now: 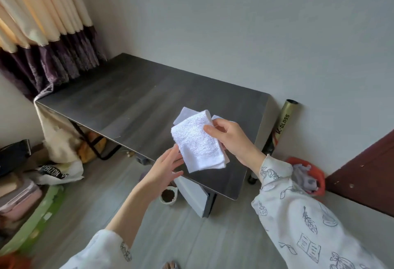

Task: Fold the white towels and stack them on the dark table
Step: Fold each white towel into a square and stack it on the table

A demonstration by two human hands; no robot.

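Observation:
A small folded white towel point(197, 142) is held in the air above the near right part of the dark table point(132, 96). My right hand point(229, 138) grips its right edge, thumb on top and fingers underneath. My left hand point(167, 165) is at the towel's lower left edge, fingers straight and touching or just under it. Corners of the towel's lower layers stick out at the top left and behind my right thumb. No other towel lies on the table.
A gold and black tube point(279, 129) leans on the wall right of the table. A white cup point(168, 195) and a white box point(195, 197) sit on the floor below the near edge. Bags and clutter point(57, 170) lie at left; an orange bag point(307, 176) lies at right.

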